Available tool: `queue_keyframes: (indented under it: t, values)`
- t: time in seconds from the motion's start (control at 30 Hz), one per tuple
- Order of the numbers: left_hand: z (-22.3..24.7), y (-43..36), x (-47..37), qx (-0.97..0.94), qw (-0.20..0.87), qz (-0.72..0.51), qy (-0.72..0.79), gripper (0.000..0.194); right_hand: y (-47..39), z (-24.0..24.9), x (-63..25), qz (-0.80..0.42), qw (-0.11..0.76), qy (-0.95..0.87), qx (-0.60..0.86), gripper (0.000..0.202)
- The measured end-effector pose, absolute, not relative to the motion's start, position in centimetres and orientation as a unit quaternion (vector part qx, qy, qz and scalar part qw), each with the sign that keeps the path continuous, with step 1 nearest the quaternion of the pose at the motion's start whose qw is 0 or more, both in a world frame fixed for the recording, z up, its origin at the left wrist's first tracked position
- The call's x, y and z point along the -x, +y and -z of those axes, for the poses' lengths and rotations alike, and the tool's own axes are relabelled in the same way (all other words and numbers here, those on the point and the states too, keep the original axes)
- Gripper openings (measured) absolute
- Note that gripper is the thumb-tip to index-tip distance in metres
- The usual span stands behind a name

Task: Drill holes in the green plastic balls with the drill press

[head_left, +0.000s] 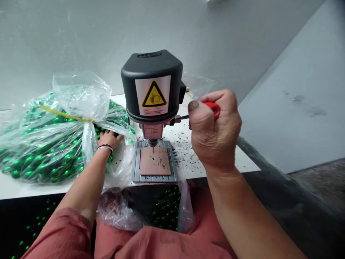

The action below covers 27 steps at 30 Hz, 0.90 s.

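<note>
A black drill press (152, 86) with a yellow warning label stands at the centre. Its thin bit points down at a small hole in a copper-coloured plate (151, 167), which lies on a grey grooved base. My right hand (215, 129) is closed round the red knob (215, 109) of the press lever, right of the machine. Left of the press, my left hand (109, 140) reaches into the opening of a clear plastic bag (86, 97) and rests on shiny green beads (61, 154); its fingers are apart, partly among the beads.
Dark shavings (185, 151) are scattered over the plate and the white table (248, 163). A yellow tie (64, 114) lies across the bag. Below the table edge, an open plastic bag (121, 212) sits at my lap, with green beads showing inside. A grey wall rises behind.
</note>
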<state>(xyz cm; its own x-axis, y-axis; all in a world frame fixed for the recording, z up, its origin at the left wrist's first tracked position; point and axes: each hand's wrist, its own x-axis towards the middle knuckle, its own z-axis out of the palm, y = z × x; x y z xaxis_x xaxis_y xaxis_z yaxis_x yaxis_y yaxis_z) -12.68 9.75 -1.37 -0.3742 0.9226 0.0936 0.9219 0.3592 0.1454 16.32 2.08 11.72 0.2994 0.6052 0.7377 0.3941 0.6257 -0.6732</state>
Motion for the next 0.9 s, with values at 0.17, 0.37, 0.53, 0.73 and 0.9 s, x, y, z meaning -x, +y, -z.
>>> queue_keyframes:
  t: [0.17, 0.37, 0.53, 0.73, 0.9]
  values:
    - [2.3, 6.7, 10.0, -0.654, -0.038, -0.006, 0.756, 0.057, 2.1, -11.3, -16.2, -0.092, 0.694, -0.576, 0.423, 0.018]
    - [2.6, 3.0, 6.2, -0.616, -0.029, -0.019, 0.787, 0.044, 1.9, -11.1, -16.1, -0.078, 0.698, -0.584, 0.407, 0.016]
    - [2.6, 3.0, 6.9, -0.675, 0.000, -0.059, 0.736, 0.035, 1.6, -11.1, -16.0, -0.070, 0.693, -0.585, 0.416, 0.015]
    - [1.7, 3.1, 7.9, -0.570, 0.094, -0.304, 0.758, 0.031, 1.7, -11.1, -16.1, -0.052, 0.700, -0.587, 0.404, 0.016]
    - [-0.6, 0.7, 6.8, -0.317, 0.447, -0.603, 0.580, 0.030, 1.6, -11.0, -16.0, -0.071, 0.700, -0.585, 0.403, 0.015]
